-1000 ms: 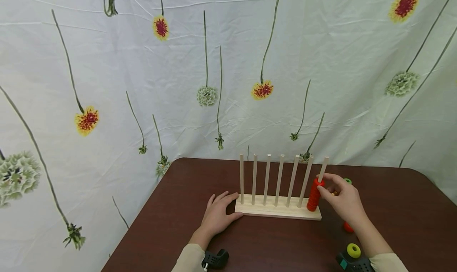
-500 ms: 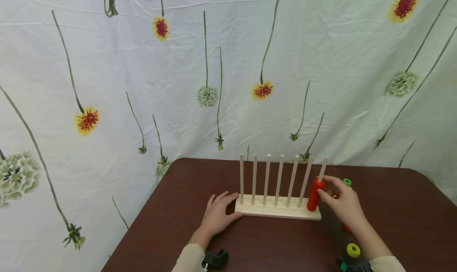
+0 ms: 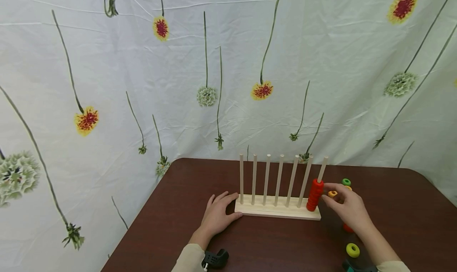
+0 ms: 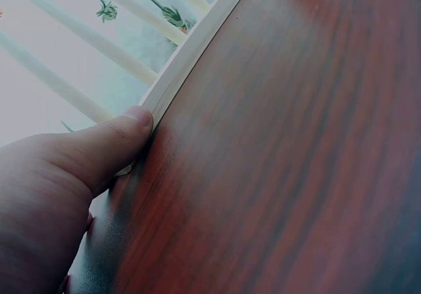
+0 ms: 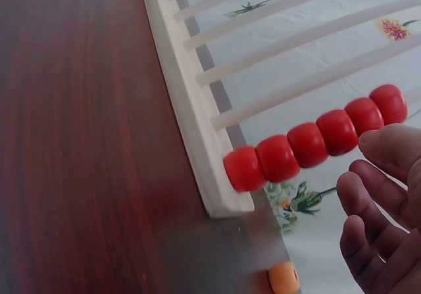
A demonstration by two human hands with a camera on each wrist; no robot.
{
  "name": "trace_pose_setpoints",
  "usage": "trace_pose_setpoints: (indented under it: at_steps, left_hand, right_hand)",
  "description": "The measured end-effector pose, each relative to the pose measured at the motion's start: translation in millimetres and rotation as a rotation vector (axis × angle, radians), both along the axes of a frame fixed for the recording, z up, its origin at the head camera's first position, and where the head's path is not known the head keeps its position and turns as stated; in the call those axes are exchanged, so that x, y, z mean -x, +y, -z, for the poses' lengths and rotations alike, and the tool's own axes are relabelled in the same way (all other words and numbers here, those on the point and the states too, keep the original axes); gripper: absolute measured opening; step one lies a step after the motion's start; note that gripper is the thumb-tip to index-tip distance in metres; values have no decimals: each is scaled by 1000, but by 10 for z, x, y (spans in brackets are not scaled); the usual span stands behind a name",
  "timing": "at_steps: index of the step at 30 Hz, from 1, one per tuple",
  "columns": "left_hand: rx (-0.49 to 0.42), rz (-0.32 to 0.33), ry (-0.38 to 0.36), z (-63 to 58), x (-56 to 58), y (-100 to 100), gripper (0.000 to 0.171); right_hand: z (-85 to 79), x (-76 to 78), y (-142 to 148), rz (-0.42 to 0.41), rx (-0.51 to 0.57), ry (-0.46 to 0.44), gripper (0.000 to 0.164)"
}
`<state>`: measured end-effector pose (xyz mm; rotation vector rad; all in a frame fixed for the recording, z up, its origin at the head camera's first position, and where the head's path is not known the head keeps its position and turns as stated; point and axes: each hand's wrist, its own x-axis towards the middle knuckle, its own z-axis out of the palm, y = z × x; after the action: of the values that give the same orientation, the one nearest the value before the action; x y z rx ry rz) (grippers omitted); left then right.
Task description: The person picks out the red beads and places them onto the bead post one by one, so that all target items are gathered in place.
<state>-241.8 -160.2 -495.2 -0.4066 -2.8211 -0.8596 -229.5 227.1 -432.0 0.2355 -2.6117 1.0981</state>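
A pale wooden peg rack (image 3: 278,211) with several upright rods stands on the dark table. My left hand (image 3: 218,214) holds its left end, and the left wrist view has the thumb (image 4: 125,133) against the front edge. Red beads (image 3: 315,194) are stacked on the rightmost rod. Right beside that stack is my right hand (image 3: 348,206), its fingers loosely bent and nothing held in them. In the right wrist view the thumb (image 5: 388,146) overlaps the upper red beads; whether it touches them I cannot tell.
Loose beads lie right of the rack: an orange bead (image 3: 332,194), a green bead (image 3: 346,182), a red bead (image 3: 348,227) partly behind the right wrist, and a yellow-green bead (image 3: 353,250) nearer the front. A flowered cloth (image 3: 228,73) hangs behind the table (image 3: 278,248).
My right hand has come off the top of the red stack, moving slightly down and to the right. More of the orange and green beads shows. The left hand stays put.
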Motion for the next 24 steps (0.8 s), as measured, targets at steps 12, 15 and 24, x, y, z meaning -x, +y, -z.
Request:
trace_pose_setpoints:
  at_steps: [12, 15, 24]
  left_hand:
    - [-6, 2, -1, -19, -16, 6, 63]
    - [-7, 1, 0, -13, -14, 4, 62]
    - [-6, 1, 1, -5, -9, 1, 62]
  right_hand:
    - [66, -82, 274, 6, -17, -72, 29]
    - [90, -103, 349, 7, -44, -117, 31]
    - [175, -139, 579, -38, -74, -221, 39]
